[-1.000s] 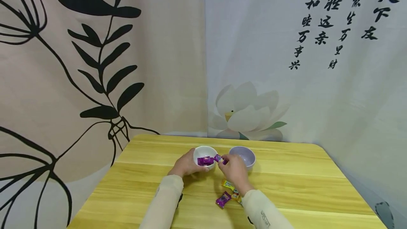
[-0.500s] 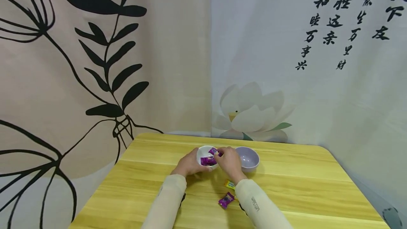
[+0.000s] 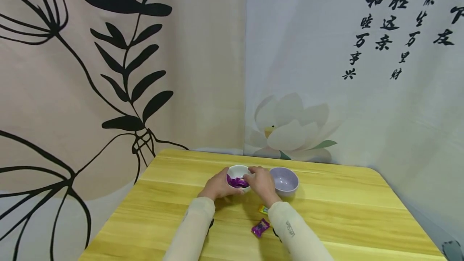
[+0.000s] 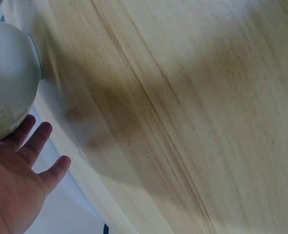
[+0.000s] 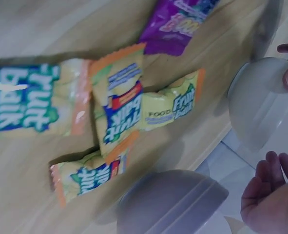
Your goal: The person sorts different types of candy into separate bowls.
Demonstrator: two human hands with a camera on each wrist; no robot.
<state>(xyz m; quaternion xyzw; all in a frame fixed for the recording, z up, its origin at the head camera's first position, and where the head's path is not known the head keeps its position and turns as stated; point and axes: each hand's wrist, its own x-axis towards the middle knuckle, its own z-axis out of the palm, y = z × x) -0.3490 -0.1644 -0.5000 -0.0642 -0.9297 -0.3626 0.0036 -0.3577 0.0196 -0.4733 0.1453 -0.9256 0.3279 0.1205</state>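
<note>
My left hand [image 3: 216, 184] holds the small white bowl [image 3: 237, 168] at its left side, thumb near the front rim. In the left wrist view, some fingers [image 4: 35, 141] are spread beside the white bowl [image 4: 12, 73]. Purple-wrapped candies [image 3: 237, 182] lie inside it. My right hand [image 3: 264, 184] is at the bowl's right rim, fingertips over the opening, with no candy visible between them. In the right wrist view, its fingers [image 5: 268, 170] are loosely bent below the white bowl [image 5: 260, 105].
A lavender bowl [image 3: 284, 179] stands right of my right hand. On the wooden table [image 3: 344, 212], nearer me, lie a purple candy [image 3: 260, 227] and several yellow Fruit Talk candies [image 5: 118, 105], mostly hidden by the right sleeve in the head view. A printed curtain hangs behind.
My right hand has moved left from beside the lavender bowl to the white bowl, and the purple candy it pinched is now out of its fingers, in the bowl. The head view has shifted slightly.
</note>
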